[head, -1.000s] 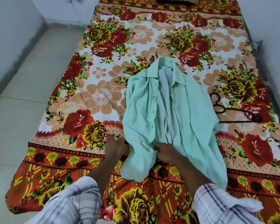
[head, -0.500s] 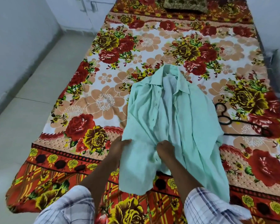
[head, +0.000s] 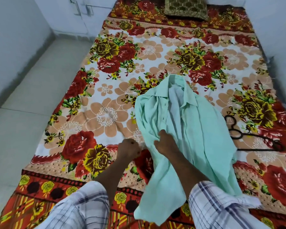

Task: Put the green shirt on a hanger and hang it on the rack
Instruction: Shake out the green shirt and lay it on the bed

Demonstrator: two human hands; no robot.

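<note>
The pale green shirt (head: 195, 123) lies front up on the flowered bed sheet (head: 106, 113), collar pointing away from me and its front open. My right hand (head: 165, 143) grips a bunch of the shirt's left front panel near the button edge. My left hand (head: 129, 149) sits on the sheet with curled fingers, right at the shirt's left edge; whether it pinches fabric is unclear. A black hanger (head: 234, 134) lies on the sheet just right of the shirt, its inner end hidden under the cloth. No rack is in view.
A dark patterned pillow (head: 186, 7) lies at the bed's far end. Tiled floor (head: 23, 129) runs along the bed's left side, bounded by a pale wall and cupboard doors (head: 79, 9). Another wall hugs the bed's right edge.
My right hand slid up the shirt front and bunched the fabric. My left hand went from gripping the shirt's left edge to resting beside it. The hem shifted right.
</note>
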